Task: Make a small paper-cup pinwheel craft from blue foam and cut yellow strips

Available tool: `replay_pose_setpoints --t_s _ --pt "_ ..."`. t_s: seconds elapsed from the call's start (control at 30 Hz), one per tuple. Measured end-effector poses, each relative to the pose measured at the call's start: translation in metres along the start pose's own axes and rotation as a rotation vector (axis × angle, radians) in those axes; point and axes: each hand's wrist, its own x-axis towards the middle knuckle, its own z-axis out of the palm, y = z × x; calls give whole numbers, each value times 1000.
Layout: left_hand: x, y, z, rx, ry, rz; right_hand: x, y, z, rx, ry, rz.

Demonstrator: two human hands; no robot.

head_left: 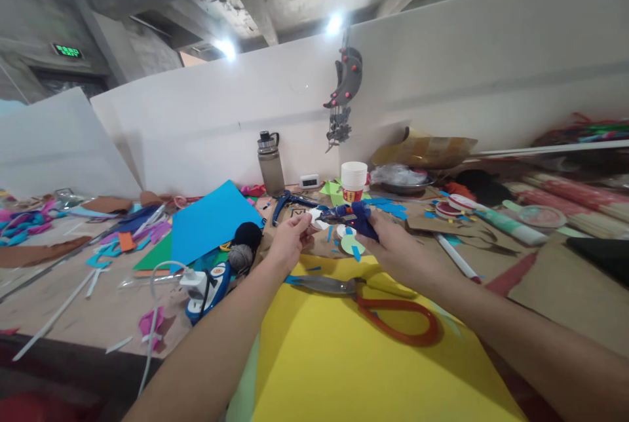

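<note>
In the middle of the head view, my left hand (293, 237) pinches a small white round piece (318, 217) between thumb and fingers. My right hand (390, 238) is wrapped round a blue hot glue gun (361, 212), its nozzle pointing left at the white piece. Whether the nozzle touches it I cannot tell. Below both hands lies a large yellow sheet (363, 363). Across its upper part rest large scissors (334, 285) with an orange handle, blades to the left. A pale green disc (350, 244) with blue scraps is just under the glue gun.
Stacked paper cups (354, 176), a grey bottle (270, 166) and a small white clock (309, 181) stand behind. Left are a blue sheet (211, 222), a black yarn ball (247, 235) and a power strip (211, 291) with a white cable. A grey crescent ornament (350, 78) hangs ahead.
</note>
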Motion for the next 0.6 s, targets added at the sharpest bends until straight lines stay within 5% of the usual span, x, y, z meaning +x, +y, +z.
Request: replay_pose_setpoints --t_s 0.6 --pt "-1 0 1 0 -14 13 2 10 2 46 8 84"
